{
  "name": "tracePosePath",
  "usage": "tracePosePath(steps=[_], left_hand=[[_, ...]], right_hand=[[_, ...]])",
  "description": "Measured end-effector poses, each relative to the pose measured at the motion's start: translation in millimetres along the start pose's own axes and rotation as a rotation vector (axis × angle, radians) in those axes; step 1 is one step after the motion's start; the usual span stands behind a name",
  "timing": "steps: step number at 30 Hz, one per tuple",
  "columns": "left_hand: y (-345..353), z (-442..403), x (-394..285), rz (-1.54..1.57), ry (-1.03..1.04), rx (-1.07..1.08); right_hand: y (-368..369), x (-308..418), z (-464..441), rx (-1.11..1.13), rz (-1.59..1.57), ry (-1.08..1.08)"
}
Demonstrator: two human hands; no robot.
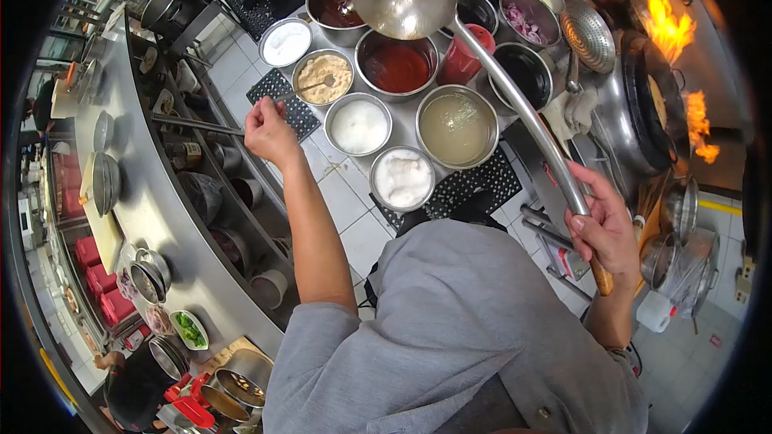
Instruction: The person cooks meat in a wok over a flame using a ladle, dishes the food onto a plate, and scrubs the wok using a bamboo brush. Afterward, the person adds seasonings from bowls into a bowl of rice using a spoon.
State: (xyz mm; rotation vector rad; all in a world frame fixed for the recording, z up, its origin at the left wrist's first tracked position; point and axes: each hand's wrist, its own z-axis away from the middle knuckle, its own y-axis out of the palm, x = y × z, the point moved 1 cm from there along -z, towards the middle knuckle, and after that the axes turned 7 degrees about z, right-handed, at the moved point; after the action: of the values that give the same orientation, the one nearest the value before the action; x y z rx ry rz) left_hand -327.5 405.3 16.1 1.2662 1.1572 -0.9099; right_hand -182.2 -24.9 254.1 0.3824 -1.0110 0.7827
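Observation:
My right hand [603, 229] is wrapped round the handle of a long metal ladle [527, 100], whose round bowl hangs over the seasoning pots at the top centre. My left hand [269, 130] is closed on the end of a thin spoon handle. That spoon's tip [328, 80] rests in a bowl of tan powder [322, 71]. Close by stand bowls of white powder or crystals [359, 124], [402, 178], a pot of cloudy liquid [457, 126] and a pot of red sauce [396, 64].
Tall flames [667, 24] rise beside a dark wok [647, 100] at the right. A perforated strainer [589, 36] lies near it. A long steel counter [169, 209] with metal bowls runs down the left. Another person [137, 386] stands at the lower left.

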Motion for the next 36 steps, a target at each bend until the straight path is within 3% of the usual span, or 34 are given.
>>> tracePosePath(steps=[5, 7, 12, 17, 21, 29, 34, 36], left_hand=[[-13, 4, -49, 0.198, -0.139, 0.0], [-7, 20, -82, 0.233, -0.077, 0.048], [-17, 60, -110, -0.27, 0.273, 0.042], [-21, 101, -50, -0.318, 0.202, 0.196], [-20, 111, -49, -0.331, 0.184, 0.211], [-55, 86, -15, 0.018, -0.156, 0.001], [-66, 91, -70, 0.212, -0.202, -0.029], [-58, 108, -109, 0.097, -0.048, -0.022]], right_hand=[[6, 1, 2, 0.066, -0.004, 0.143], [8, 2, -1, 0.132, -0.002, 0.202], [7, 0, -7, 0.22, -0.07, 0.306], [4, -10, -9, 0.215, -0.037, 0.244], [0, -9, -8, 0.216, -0.024, 0.245], [-19, -7, 4, 0.174, 0.052, 0.229], [-50, -9, 20, 0.204, 0.072, 0.239], [-61, -10, 21, 0.243, 0.066, 0.259]])
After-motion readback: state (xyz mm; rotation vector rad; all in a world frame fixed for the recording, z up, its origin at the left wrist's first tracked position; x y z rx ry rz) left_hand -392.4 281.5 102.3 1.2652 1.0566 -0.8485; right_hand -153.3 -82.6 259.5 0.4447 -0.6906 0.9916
